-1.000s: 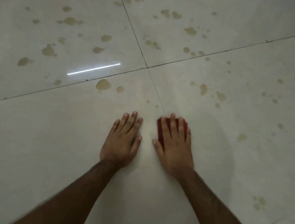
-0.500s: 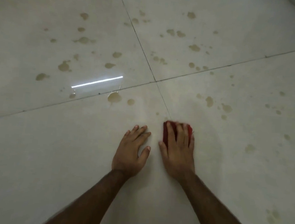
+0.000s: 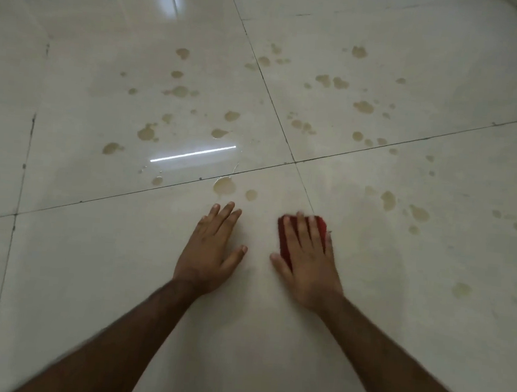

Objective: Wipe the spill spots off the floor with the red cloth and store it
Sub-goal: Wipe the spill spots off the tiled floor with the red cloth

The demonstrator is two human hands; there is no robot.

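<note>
Two flat hands: right hand (image 3: 306,259) presses red cloth (image 3: 284,238), left hand (image 3: 211,251) rests bare on floor tile (image 3: 118,277); best swept firmly over nearest spill spots (image 3: 224,185) (many remain).

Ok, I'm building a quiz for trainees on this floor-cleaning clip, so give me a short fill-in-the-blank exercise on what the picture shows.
1. The red cloth lies under the ____ hand.
2. The left hand rests flat on the ____, holding nothing.
3. The colour of the spill spots is ____.
4. The two spots nearest the left hand's fingertips lie just past them, on the near side of a tile ____.

Missing words: right; floor; brown; joint
</note>
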